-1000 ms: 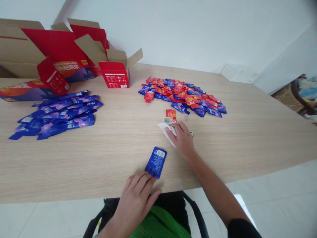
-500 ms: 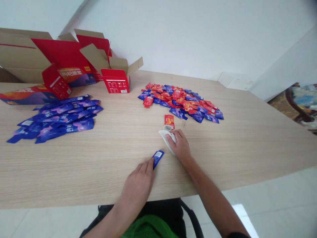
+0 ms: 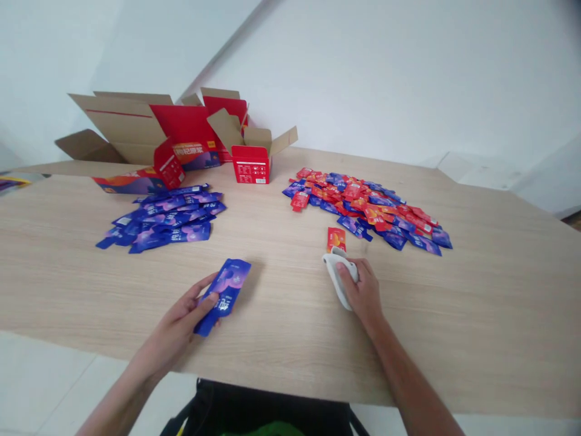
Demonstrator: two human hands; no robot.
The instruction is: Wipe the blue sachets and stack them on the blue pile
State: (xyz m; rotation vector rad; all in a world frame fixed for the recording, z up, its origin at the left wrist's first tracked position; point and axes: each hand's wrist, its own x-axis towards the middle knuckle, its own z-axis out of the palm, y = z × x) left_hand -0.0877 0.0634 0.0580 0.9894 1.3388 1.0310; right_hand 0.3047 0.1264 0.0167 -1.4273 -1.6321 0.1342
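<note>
My left hand [image 3: 193, 312] holds a blue and purple sachet [image 3: 230, 278] raised a little over the table, thumb on its printed face and fingers behind. My right hand [image 3: 365, 290] is closed around a white handheld device shaped like a barcode scanner [image 3: 336, 275]. Just beyond the scanner's head lies a single red sachet [image 3: 336, 238], its near edge partly covered by the scanner. A mixed pile of red and blue sachets [image 3: 363, 203] spreads farther back. On the left side lies a stack of blue sachets [image 3: 170, 221], close to the boxes.
A small red carton [image 3: 251, 165] with its flaps up stands at the back. To its left are larger opened red cartons [image 3: 186, 130], one lying with flaps spread. A white plate-like panel [image 3: 476, 171] sits at the table's back right, near the wall.
My left hand has lifted the blue sachet off the table, moved left and turned its printed face up. The view has swung left. My right hand still holds the scanner by the red sachet.
</note>
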